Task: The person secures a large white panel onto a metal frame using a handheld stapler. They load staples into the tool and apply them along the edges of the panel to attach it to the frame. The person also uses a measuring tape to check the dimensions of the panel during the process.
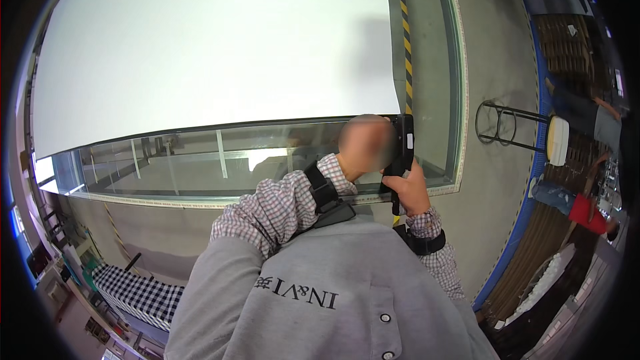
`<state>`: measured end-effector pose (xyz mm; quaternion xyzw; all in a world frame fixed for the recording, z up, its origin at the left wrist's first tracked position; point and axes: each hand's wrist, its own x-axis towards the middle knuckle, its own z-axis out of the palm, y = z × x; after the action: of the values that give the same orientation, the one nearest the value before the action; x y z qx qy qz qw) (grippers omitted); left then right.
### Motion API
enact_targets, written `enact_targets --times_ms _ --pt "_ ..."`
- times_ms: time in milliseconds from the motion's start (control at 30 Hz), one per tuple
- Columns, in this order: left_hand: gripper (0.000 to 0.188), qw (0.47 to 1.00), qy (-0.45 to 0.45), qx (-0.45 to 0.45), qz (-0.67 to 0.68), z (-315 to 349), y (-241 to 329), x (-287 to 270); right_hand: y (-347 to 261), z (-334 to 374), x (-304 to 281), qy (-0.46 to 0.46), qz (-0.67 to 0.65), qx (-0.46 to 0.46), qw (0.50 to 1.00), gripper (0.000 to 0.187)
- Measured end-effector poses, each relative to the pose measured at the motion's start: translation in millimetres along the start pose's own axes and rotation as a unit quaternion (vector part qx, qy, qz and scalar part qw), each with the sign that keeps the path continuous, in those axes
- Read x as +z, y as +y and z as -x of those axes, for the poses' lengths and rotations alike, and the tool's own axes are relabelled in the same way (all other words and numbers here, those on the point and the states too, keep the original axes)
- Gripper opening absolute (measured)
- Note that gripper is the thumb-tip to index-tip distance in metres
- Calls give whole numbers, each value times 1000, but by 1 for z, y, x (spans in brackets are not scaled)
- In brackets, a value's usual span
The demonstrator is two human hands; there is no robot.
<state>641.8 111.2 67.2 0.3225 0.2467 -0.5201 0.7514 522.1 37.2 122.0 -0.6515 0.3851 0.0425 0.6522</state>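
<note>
The grey floor [503,183] is crossed by a black-and-yellow striped line [407,47] and bordered at the right by a blue strip [542,73]. Beside that strip a black-legged stool [559,141] with a pale seat is placed. At the lower left, a black-and-white checked cloth [133,290] is seen.

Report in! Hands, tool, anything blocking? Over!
Right hand: gripping black handheld tool. Left hand: blurred, beside it, grip unclear. Tool: at white sheet's corner. Obstacles: none seen.
</note>
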Motion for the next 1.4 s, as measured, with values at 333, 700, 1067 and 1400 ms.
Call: enact_targets --times_ms 333,700,1067,1400 --pt "18 1000 -18 21 -10 2 1 3 -10 -4 0 -4 2 20 1000 31" --pt "17 999 15 28 26 3 2 9 0 -10 -5 -17 36 -1 999 33" --pt "17 999 16 44 20 5 2 10 -2 -15 -4 -3 70 -26 997 28" --pt "18 998 -4 58 9 4 1 10 0 -17 -5 25 149 -47 987 22"
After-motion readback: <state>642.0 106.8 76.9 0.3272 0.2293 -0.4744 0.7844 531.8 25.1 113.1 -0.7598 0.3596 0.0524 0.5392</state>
